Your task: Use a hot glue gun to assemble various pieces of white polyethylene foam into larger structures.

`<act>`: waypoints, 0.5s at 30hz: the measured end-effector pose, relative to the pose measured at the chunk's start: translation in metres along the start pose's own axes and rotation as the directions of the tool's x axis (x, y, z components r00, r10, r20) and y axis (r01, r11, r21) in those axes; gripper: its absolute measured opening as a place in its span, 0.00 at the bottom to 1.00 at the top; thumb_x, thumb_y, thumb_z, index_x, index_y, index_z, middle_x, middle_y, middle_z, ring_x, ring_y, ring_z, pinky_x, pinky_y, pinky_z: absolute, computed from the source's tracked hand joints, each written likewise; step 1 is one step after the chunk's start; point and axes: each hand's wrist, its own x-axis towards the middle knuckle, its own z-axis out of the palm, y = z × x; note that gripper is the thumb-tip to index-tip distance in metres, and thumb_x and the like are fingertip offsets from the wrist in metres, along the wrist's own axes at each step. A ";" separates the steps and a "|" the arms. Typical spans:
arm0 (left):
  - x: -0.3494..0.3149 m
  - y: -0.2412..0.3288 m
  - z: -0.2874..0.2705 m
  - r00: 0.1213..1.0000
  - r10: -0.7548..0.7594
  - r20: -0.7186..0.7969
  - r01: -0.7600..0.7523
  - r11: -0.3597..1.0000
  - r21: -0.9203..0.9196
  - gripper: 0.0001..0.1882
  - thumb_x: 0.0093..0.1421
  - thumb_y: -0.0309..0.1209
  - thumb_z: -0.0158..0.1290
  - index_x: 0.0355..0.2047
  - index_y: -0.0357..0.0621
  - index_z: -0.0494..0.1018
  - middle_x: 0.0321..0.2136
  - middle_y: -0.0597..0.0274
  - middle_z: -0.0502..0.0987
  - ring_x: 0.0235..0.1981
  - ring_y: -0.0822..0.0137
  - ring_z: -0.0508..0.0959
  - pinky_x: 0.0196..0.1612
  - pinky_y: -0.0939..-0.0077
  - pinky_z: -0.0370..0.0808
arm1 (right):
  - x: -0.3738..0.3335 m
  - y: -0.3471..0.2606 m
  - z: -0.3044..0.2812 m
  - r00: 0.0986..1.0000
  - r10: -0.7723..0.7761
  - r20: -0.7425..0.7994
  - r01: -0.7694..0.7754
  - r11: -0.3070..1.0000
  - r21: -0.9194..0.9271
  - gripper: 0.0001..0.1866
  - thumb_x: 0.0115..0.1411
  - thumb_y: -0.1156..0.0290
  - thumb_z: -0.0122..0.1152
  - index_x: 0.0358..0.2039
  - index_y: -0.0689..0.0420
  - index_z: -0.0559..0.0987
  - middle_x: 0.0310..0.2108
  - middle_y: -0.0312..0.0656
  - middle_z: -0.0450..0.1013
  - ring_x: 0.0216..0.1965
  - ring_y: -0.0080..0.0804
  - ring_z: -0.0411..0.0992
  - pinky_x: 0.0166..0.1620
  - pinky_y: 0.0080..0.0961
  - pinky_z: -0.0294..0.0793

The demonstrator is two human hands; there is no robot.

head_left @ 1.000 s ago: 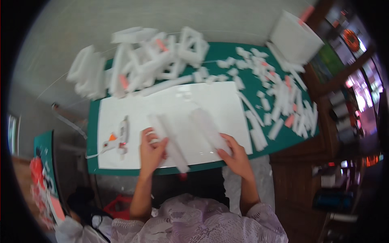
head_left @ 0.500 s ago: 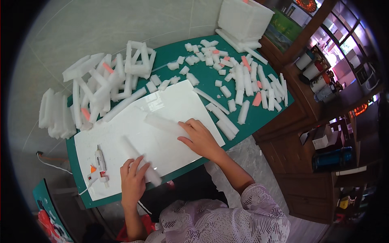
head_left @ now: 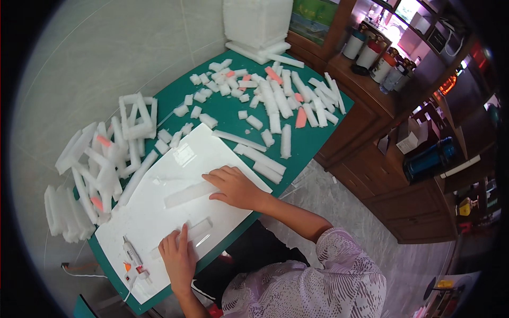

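Note:
Across the lower part of a glossy white board lies a white foam strip. The fingers of my left hand close over its left part, the index finger stretched along it; the thumb is hidden. Above it, roughly parallel, lies a second, wider foam strip. My right hand grips that strip's right end, fingers on the far side and thumb on the near side. A thin translucent strip lies just beyond. Near the board's left corner rests a white and orange glue gun.
Foam frames and stacked strips stand at the left. Many loose white and pink foam pieces cover the green table. A large white foam box stands at the back; a wooden cabinet is on the right.
My view has turned. My left hand's strip has swung from pointing toward me to lying across the board. My right hand's strip has turned and come closer, roughly parallel to it.

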 end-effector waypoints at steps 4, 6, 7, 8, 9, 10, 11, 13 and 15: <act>-0.005 0.004 -0.002 0.992 0.037 -0.121 -0.032 0.999 0.042 0.30 0.57 0.22 0.54 0.61 0.43 0.66 0.53 0.51 0.70 0.57 0.51 0.69 0.65 0.45 0.56 | -0.007 -0.004 -0.026 0.995 0.024 -0.100 -0.023 1.000 0.003 0.27 0.57 0.62 0.67 0.56 0.57 0.75 0.52 0.45 0.73 0.55 0.45 0.68 0.58 0.39 0.65; -0.005 0.003 0.001 0.991 0.038 -0.130 -0.034 0.999 0.033 0.30 0.57 0.22 0.54 0.61 0.43 0.65 0.54 0.51 0.70 0.57 0.50 0.68 0.65 0.44 0.56 | -0.015 0.006 -0.045 0.984 0.080 -0.161 -0.074 0.996 0.044 0.24 0.58 0.65 0.66 0.54 0.57 0.76 0.49 0.45 0.74 0.53 0.43 0.70 0.55 0.37 0.68; -0.006 0.002 0.003 0.991 0.042 -0.124 -0.039 0.999 0.024 0.29 0.57 0.23 0.54 0.61 0.42 0.65 0.55 0.51 0.70 0.58 0.50 0.68 0.66 0.43 0.55 | -0.020 0.011 -0.058 0.967 0.133 -0.215 -0.116 0.989 0.091 0.21 0.58 0.68 0.65 0.52 0.58 0.77 0.47 0.45 0.75 0.50 0.42 0.73 0.53 0.35 0.71; -0.006 0.001 0.004 0.992 0.045 -0.117 -0.043 0.999 0.015 0.28 0.57 0.23 0.54 0.60 0.41 0.66 0.55 0.51 0.70 0.58 0.50 0.68 0.66 0.43 0.55 | -0.024 0.019 -0.075 0.925 0.257 -0.279 -0.235 0.965 0.113 0.18 0.59 0.69 0.64 0.49 0.59 0.78 0.45 0.47 0.77 0.45 0.44 0.75 0.49 0.35 0.73; -0.006 0.002 0.004 0.993 0.044 -0.113 -0.042 0.999 0.015 0.28 0.57 0.23 0.54 0.60 0.41 0.66 0.55 0.51 0.70 0.58 0.50 0.68 0.66 0.43 0.55 | -0.028 0.030 -0.094 0.864 0.375 -0.336 -0.346 0.927 0.147 0.15 0.59 0.70 0.63 0.46 0.61 0.79 0.42 0.50 0.78 0.39 0.45 0.77 0.44 0.35 0.76; -0.006 0.003 0.003 0.992 0.046 -0.116 -0.045 0.999 0.011 0.28 0.57 0.23 0.54 0.59 0.41 0.66 0.55 0.51 0.70 0.58 0.50 0.68 0.66 0.43 0.55 | -0.032 0.049 -0.111 0.804 0.409 -0.432 -0.419 0.905 0.077 0.15 0.59 0.70 0.62 0.45 0.62 0.80 0.42 0.49 0.78 0.38 0.45 0.77 0.43 0.34 0.76; -0.005 0.005 0.003 0.991 0.051 -0.120 -0.051 0.999 0.005 0.27 0.57 0.23 0.55 0.59 0.41 0.66 0.55 0.51 0.70 0.58 0.50 0.68 0.66 0.42 0.55 | -0.038 0.076 -0.127 0.735 0.426 -0.528 -0.495 0.869 0.012 0.14 0.60 0.70 0.61 0.45 0.62 0.80 0.41 0.49 0.78 0.36 0.44 0.78 0.42 0.33 0.77; -0.004 0.007 0.005 0.991 0.061 -0.123 -0.063 0.998 -0.012 0.27 0.57 0.23 0.55 0.59 0.41 0.67 0.54 0.51 0.70 0.58 0.50 0.68 0.66 0.42 0.55 | -0.057 0.133 -0.151 0.648 0.441 -0.621 -0.584 0.811 -0.033 0.13 0.59 0.70 0.61 0.43 0.62 0.80 0.35 0.50 0.78 0.32 0.44 0.77 0.37 0.36 0.76; -0.004 0.006 0.008 0.989 0.057 -0.136 -0.061 0.998 -0.029 0.27 0.57 0.23 0.55 0.59 0.41 0.67 0.54 0.51 0.70 0.58 0.50 0.68 0.66 0.42 0.55 | -0.053 0.152 -0.167 0.667 0.466 -0.581 -0.619 0.781 -0.083 0.15 0.57 0.72 0.61 0.45 0.62 0.78 0.36 0.51 0.77 0.33 0.47 0.77 0.38 0.38 0.75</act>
